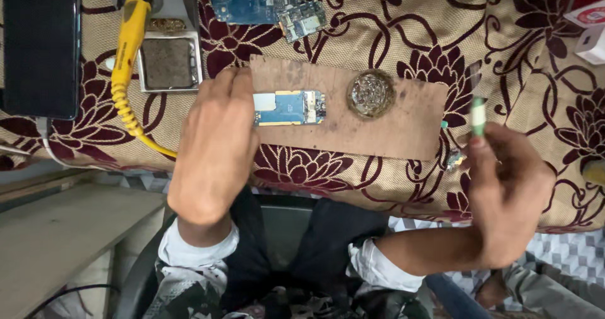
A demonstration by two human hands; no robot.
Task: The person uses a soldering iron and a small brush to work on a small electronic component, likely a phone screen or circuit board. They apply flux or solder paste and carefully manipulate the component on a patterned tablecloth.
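Observation:
My left hand [214,142] rests palm down on the left end of a brown board [378,127], fingers touching the edge of a small blue circuit board [290,107] that lies on it. My right hand [507,187] is raised at the right, off the board, pinching a thin green and white tool [478,114] upright between the fingers. A round glass dish [372,93] sits on the brown board to the right of the circuit board.
A yellow soldering iron [129,39] with a coiled cord stands at the left beside a square metal sponge tray [169,62]. A dark phone [41,45] lies far left. More circuit boards [268,4] lie at the top. White boxes [589,26] sit top right on the flowered cloth [529,54].

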